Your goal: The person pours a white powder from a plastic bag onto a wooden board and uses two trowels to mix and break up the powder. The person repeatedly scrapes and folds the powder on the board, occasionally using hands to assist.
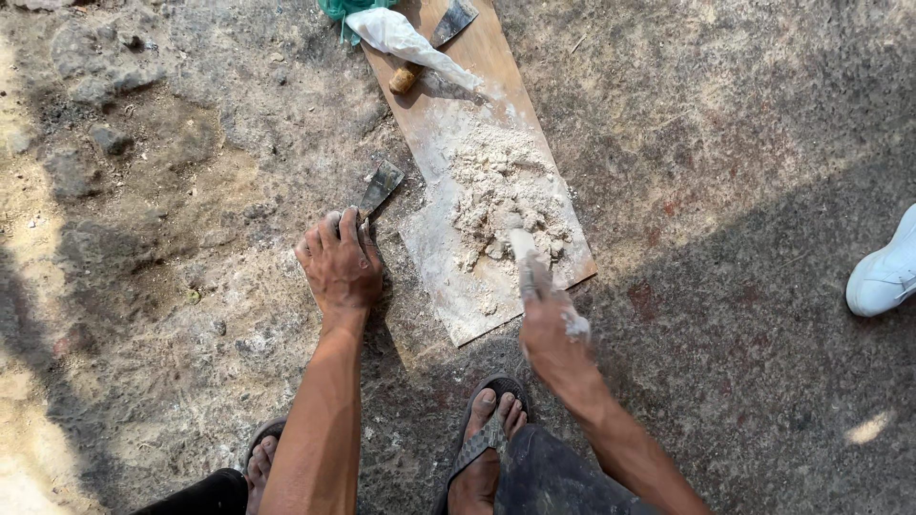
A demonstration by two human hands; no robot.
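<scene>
The right hand (553, 334) grips a putty knife (525, 257) in crumbly white putty (506, 200): soft, sticky. The left hand (339, 262) clasps another scraper (380, 186) by its handle.

I see a brown wooden board (496, 57) dusted white, with an off-white, lumpy powder heap (506, 195) on it. The bag (405, 38) up top is white beside green cloth (339, 10). The ground (744, 143) is mottled grey-brown. A white shoe (887, 272) shows at right; my sandals (482, 443) are dark.
</scene>
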